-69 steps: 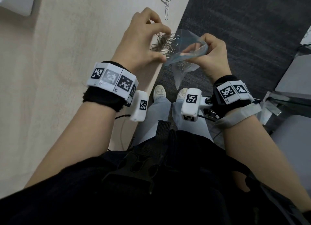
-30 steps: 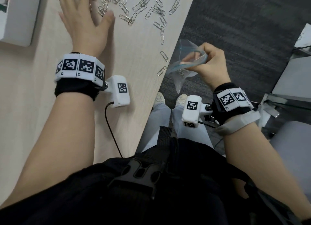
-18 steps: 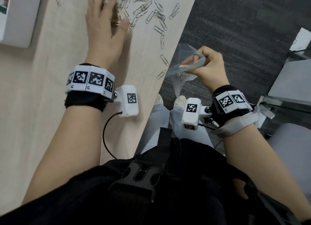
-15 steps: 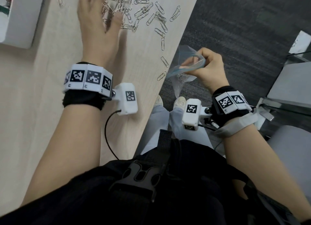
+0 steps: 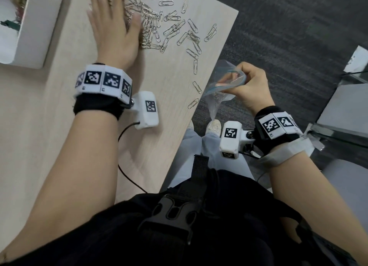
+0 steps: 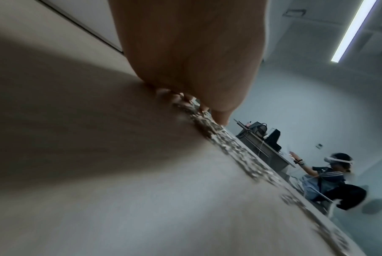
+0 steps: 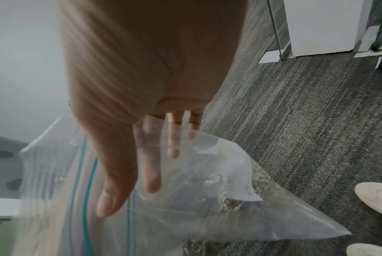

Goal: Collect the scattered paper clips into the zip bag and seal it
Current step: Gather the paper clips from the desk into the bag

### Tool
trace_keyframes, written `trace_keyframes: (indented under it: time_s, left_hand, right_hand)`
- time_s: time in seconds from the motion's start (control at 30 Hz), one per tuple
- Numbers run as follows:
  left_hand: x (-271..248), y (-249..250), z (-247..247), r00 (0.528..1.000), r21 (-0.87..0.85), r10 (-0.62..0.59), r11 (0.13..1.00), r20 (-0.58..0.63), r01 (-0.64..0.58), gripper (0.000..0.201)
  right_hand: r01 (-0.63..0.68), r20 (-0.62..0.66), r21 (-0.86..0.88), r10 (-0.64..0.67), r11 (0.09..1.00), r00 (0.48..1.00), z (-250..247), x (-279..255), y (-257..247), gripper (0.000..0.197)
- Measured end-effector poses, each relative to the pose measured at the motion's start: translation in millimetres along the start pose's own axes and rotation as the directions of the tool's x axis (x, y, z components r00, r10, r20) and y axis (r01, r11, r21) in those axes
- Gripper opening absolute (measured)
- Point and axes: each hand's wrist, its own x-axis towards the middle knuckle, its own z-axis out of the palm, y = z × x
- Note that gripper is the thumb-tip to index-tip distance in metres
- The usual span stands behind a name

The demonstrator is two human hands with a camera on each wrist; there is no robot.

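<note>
Pressing flat on paper clips (image 5: 159, 29), left hand (image 5: 113, 27) (fingers straight); right hand (image 5: 251, 86) grips zip bag (image 5: 219, 90).

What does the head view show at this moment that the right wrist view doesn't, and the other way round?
Only the head view shows the left hand flat on the table against the scattered paper clips, and a white box. Only the right wrist view shows clips already inside the bag, with fingers inside its mouth. Both show the right hand holding the bag open beyond the table edge, over the carpet.
</note>
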Motion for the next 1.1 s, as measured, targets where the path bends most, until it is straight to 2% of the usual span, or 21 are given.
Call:
trace_keyframes:
  time_s: [0.1, 0.17, 0.23, 0.3, 0.47, 0.53, 0.6, 0.73, 0.83, 0.9, 1.0, 1.1]
  left_hand:
    - [-12.9, 13.5, 8.1, 0.998, -0.114, 0.061, 0.992, -0.006, -0.061, 0.057]
    - [-16.2, 20.6, 9.3, 0.99, -0.187, 0.065, 0.978, -0.129, -0.089, 0.051]
    - [-11.1, 24.4, 6.3, 0.96, -0.173, 0.074, 0.977, -0.27, -0.123, 0.045]
    - [1.4, 26.6, 2.9, 0.944, -0.148, 0.086, 0.979, -0.319, -0.14, 0.045]
    - [28.5, 29.5, -0.4, 0.968, -0.086, -0.031, 0.996, -0.251, 0.009, 0.06]
    - [30.9, 31.7, -2.2, 0.967, -0.062, -0.062, 0.997, -0.245, 0.048, 0.058]
    - [27.7, 34.1, -2.1, 0.973, -0.097, -0.043, 0.995, -0.225, 0.022, 0.048]
    - [5.1, 39.4, 3.7, 0.992, -0.208, 0.055, 0.975, -0.109, -0.077, 0.029]
    - [-10.0, 44.6, 8.0, 0.996, -0.24, 0.083, 0.967, -0.038, -0.09, 0.02]
    - [-16.4, 51.0, 9.5, 0.994, -0.273, 0.092, 0.956, -0.058, -0.104, 0.02]
    - [-17.5, 62.2, 10.5, 0.978, -0.276, 0.146, 0.943, -0.149, -0.183, 0.027]
    - [-9.1, 72.6, 12.3, 0.964, -0.245, 0.234, 0.934, -0.128, -0.26, 0.035]
  right_hand:
    - [0.004, 0.007, 0.004, -0.004, 1.0, 1.0, 0.3, 4.4, -0.5, 0.04]
    - [0.003, 0.017, 0.002, -0.003, 1.0, 1.0, 0.4, 6.3, -1.1, 0.04]
    - [0.0, 0.022, -0.006, 0.0, 1.0, 1.0, 0.2, 7.5, -1.9, 0.04]
    - [-0.001, 0.021, -0.01, 0.002, 1.0, 1.0, -0.7, 9.0, -2.6, 0.04]
    - [0.003, 0.013, -0.006, -0.003, 1.0, 1.0, -3.3, 10.7, -0.6, 0.044]
    - [0.005, 0.011, -0.006, -0.005, 1.0, 1.0, -3.5, 10.3, -0.1, 0.044]
    - [0.0, 0.013, 0.004, 0.0, 1.0, 1.0, -2.6, 9.6, -0.4, 0.044]
    - [0.0, 0.011, 0.038, 0.0, 0.999, 1.0, -1.7, 8.7, -0.5, 0.044]
    - [-0.006, 0.009, 0.037, 0.005, 0.999, 1.0, -2.1, 8.2, 0.1, 0.044]
    - [-0.005, 0.004, 0.037, 0.004, 0.999, 1.0, -2.3, 7.5, 0.0, 0.043]
    - [0.006, -0.011, 0.034, -0.006, 0.999, 1.0, -3.7, 6.6, -1.2, 0.043]
    - [0.009, -0.015, 0.04, -0.009, 0.999, 1.0, -6.6, 6.7, -0.9, 0.043]
